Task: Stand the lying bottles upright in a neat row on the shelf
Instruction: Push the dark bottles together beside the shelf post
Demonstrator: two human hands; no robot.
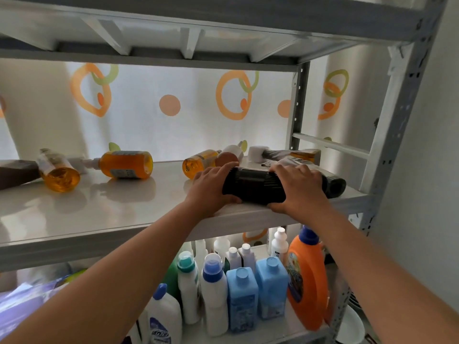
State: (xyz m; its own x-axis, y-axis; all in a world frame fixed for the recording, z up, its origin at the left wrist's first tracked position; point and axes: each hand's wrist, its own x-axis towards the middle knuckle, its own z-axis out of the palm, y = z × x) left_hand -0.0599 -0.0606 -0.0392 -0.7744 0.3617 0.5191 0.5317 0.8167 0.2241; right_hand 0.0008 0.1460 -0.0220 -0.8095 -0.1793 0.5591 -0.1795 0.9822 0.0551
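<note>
A black bottle lies on its side near the front right edge of the white shelf. My left hand grips its left end and my right hand grips its right part, thumbs underneath. Behind it lie an orange bottle, a white-capped brown bottle and a dark bottle with a white cap. Further left lie an orange pump bottle, another orange bottle and a dark brown bottle. All of them lie flat.
A grey metal upright and crossbar bound the shelf on the right. An upper shelf hangs overhead. The lower shelf holds several upright detergent bottles, among them an orange jug and blue bottles.
</note>
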